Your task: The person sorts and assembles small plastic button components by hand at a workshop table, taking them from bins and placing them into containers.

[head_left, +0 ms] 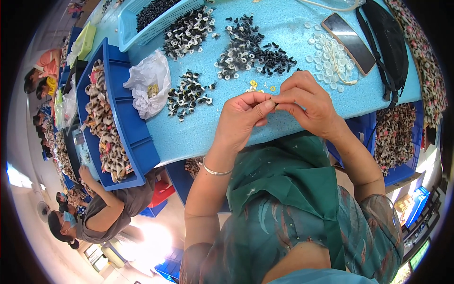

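Observation:
Above the table's near edge, my left hand and my right hand meet with thumbs and fingers pinched together. A tiny dark piece shows between the fingertips, too covered to name. Just beyond the hands lie a few small yellow rings. Farther off is a loose heap of small black pegs, some with white collars. To the left sits a smaller pile of black-and-white pegs, and behind it a larger pile of the same kind. Translucent round washers are scattered at the right.
A phone, its white cable and a black bag lie at the right. At the left are a crumpled white plastic bag and a blue crate of furry patterned pieces. A light-blue basket holds black pegs. A co-worker sits left.

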Demonstrator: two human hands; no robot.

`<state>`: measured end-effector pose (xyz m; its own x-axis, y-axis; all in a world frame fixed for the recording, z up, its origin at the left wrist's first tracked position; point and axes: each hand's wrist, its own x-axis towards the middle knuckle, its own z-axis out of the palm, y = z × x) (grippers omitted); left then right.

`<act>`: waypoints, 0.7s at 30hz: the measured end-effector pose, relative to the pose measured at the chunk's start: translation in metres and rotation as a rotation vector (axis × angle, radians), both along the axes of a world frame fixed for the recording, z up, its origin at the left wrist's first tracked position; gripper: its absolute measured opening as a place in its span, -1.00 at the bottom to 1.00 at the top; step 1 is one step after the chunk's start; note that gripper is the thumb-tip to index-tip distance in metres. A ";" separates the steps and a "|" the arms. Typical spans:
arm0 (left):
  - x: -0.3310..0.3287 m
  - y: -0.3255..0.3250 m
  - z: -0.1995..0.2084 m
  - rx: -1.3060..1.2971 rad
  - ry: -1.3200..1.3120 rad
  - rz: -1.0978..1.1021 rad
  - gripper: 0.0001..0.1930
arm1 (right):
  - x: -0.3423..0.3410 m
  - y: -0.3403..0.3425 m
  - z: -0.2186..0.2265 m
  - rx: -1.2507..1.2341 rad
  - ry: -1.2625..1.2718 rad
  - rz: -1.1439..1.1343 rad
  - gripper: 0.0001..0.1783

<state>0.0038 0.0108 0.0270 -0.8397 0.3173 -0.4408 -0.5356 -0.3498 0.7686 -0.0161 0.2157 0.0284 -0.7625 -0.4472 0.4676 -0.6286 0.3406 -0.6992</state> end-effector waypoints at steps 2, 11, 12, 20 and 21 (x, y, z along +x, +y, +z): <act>-0.005 0.002 0.000 -0.115 0.009 -0.026 -0.85 | -0.002 0.000 -0.002 -0.021 -0.009 -0.031 -0.78; -0.052 0.017 -0.015 -1.408 0.997 0.037 -0.92 | -0.002 -0.001 -0.010 -0.064 -0.115 -0.102 -0.81; -0.052 0.017 -0.015 -1.408 0.998 0.036 -0.92 | -0.002 -0.001 -0.010 -0.063 -0.149 -0.107 -0.81; -0.031 0.013 -0.017 -1.154 1.059 0.166 -0.92 | -0.006 -0.010 -0.014 -0.170 -0.187 -0.124 -0.83; -0.026 0.013 -0.014 -1.154 1.058 0.166 -0.92 | -0.006 -0.012 -0.012 -0.173 -0.201 -0.112 -0.84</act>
<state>-0.0220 0.0239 0.0127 -0.9020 0.1150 0.4162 0.3800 0.6692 0.6386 -0.0220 0.2035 0.0159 -0.8877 -0.2812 0.3645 -0.4369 0.2647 -0.8597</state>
